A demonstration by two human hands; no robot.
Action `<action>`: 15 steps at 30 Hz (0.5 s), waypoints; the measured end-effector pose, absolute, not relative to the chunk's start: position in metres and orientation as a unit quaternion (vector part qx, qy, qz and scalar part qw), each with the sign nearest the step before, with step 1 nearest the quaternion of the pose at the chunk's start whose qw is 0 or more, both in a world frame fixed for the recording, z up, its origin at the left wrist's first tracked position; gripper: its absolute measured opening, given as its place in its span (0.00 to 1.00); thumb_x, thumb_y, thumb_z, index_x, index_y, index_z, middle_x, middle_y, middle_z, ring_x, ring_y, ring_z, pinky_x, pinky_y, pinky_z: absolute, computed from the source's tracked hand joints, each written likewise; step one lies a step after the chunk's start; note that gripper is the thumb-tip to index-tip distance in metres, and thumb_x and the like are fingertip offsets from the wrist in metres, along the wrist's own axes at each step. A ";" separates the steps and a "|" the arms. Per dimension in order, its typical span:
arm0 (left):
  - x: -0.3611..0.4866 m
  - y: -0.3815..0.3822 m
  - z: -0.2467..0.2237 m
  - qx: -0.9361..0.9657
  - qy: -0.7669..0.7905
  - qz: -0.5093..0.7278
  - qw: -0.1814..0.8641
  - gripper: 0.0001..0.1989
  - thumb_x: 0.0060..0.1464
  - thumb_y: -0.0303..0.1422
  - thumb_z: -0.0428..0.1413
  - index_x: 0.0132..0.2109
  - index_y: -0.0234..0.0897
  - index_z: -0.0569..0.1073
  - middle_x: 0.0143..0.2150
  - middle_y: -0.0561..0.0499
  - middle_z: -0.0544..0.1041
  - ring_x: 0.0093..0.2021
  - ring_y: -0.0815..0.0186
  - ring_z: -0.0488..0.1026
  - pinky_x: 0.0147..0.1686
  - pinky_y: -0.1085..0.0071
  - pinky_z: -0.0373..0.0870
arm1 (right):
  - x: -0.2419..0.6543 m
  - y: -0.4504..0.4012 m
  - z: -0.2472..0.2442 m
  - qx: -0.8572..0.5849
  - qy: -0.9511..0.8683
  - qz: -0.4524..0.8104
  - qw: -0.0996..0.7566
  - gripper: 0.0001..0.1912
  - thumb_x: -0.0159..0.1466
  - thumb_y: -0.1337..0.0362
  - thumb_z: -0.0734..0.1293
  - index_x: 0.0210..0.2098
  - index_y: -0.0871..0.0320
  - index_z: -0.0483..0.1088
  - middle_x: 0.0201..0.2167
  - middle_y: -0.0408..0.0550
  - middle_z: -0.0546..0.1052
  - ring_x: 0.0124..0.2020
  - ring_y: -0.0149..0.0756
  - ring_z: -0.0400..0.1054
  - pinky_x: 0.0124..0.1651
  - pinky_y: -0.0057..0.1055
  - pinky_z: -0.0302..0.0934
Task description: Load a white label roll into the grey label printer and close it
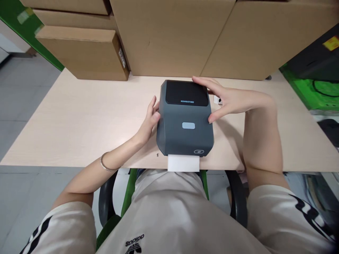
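Observation:
A dark grey label printer with a glossy black top panel and a pale blue button stands near the table's front edge. White label paper sticks out of its front, past the table edge. My left hand rests against the printer's left side, fingers apart and pointing away from me. On the right side, my right hand spans the printer, its fingers at the back right corner and the thumb on the right edge. The fingers of that hand are spread. A small white object shows partly behind my right hand.
Large cardboard boxes line the back of the wooden table. A smaller brown box stands at the back left. To the right are a black object and green surface with a cable. Chair armrests flank my body.

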State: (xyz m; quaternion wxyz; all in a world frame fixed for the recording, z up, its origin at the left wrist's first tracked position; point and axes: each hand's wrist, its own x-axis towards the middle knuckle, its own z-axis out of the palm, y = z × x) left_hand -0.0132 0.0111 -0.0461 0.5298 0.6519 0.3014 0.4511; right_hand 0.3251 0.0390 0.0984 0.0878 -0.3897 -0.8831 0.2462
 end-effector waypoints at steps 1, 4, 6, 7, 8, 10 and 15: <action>-0.014 0.011 -0.046 0.647 0.296 0.447 0.542 0.51 0.66 0.72 0.54 0.85 0.64 0.44 0.89 0.49 0.55 0.87 0.47 0.58 0.81 0.44 0.66 | 0.325 0.038 0.098 -0.388 -0.885 0.245 0.085 0.73 0.60 0.22 0.73 0.89 0.47 0.40 0.88 0.57 0.46 0.85 0.72 0.48 0.78 0.69 0.61; -0.013 0.009 -0.043 0.649 0.275 0.441 0.556 0.55 0.62 0.69 0.62 0.84 0.65 0.45 0.90 0.50 0.51 0.88 0.46 0.54 0.83 0.44 0.63 | 0.323 0.035 0.098 -0.392 -0.886 0.235 0.081 0.73 0.58 0.22 0.75 0.88 0.44 0.42 0.88 0.54 0.48 0.86 0.70 0.46 0.80 0.70 0.57; -0.011 0.007 -0.039 0.654 0.267 0.439 0.555 0.54 0.62 0.68 0.61 0.84 0.63 0.46 0.90 0.49 0.50 0.88 0.44 0.53 0.83 0.42 0.63 | 0.323 0.034 0.099 -0.396 -0.885 0.231 0.083 0.72 0.57 0.23 0.77 0.88 0.41 0.45 0.87 0.51 0.50 0.86 0.69 0.47 0.81 0.71 0.55; -0.010 0.007 -0.037 0.655 0.267 0.438 0.554 0.53 0.63 0.68 0.61 0.84 0.62 0.47 0.90 0.49 0.50 0.88 0.44 0.52 0.82 0.42 0.63 | 0.322 0.034 0.099 -0.398 -0.883 0.232 0.085 0.71 0.57 0.24 0.78 0.88 0.40 0.45 0.87 0.51 0.51 0.86 0.69 0.47 0.82 0.72 0.55; -0.009 0.006 -0.035 0.654 0.270 0.439 0.554 0.52 0.63 0.68 0.60 0.84 0.61 0.48 0.89 0.48 0.51 0.88 0.43 0.53 0.82 0.41 0.63 | 0.322 0.033 0.098 -0.399 -0.882 0.233 0.088 0.71 0.57 0.25 0.78 0.88 0.39 0.46 0.87 0.51 0.52 0.86 0.70 0.47 0.81 0.73 0.54; -0.008 0.005 -0.032 0.651 0.273 0.441 0.554 0.53 0.62 0.68 0.60 0.83 0.61 0.49 0.89 0.48 0.51 0.88 0.43 0.53 0.82 0.40 0.64 | 0.322 0.033 0.098 -0.401 -0.881 0.231 0.094 0.70 0.57 0.25 0.78 0.88 0.38 0.46 0.87 0.51 0.52 0.86 0.70 0.47 0.81 0.74 0.54; -0.007 0.003 -0.033 0.641 0.270 0.440 0.568 0.55 0.61 0.68 0.62 0.83 0.58 0.48 0.90 0.48 0.48 0.89 0.44 0.50 0.83 0.42 0.63 | 0.321 0.033 0.095 -0.394 -0.881 0.241 0.101 0.73 0.57 0.25 0.78 0.88 0.42 0.43 0.88 0.54 0.47 0.87 0.69 0.45 0.82 0.70 0.55</action>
